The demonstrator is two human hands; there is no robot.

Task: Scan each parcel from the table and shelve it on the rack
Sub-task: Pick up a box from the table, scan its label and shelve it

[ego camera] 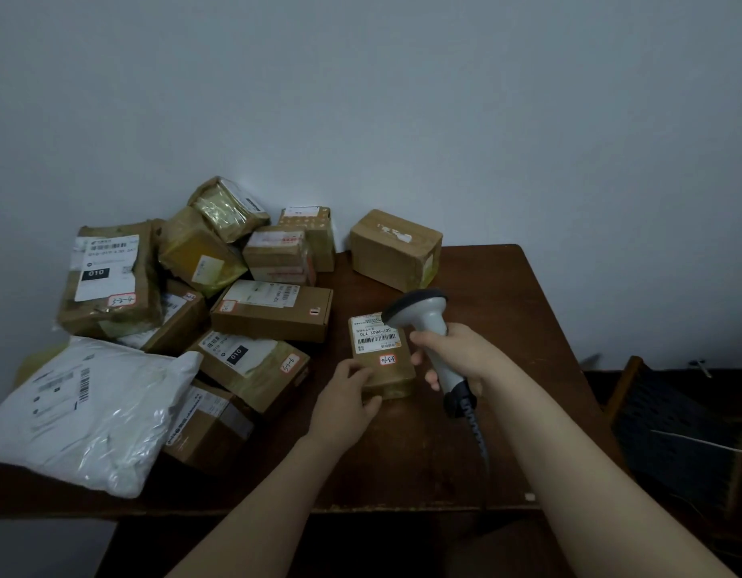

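left hand grips small parcel near edge; right hand holds scanner above it

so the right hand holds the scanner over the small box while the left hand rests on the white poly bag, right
Not quite. The head view shows the left hand away from the white poly bag, gripping the near end of the same small box. The rest stands: the right hand holds the scanner over that box.

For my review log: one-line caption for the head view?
Left hand holds a small parcel on the table; right hand aims a scanner at its label.
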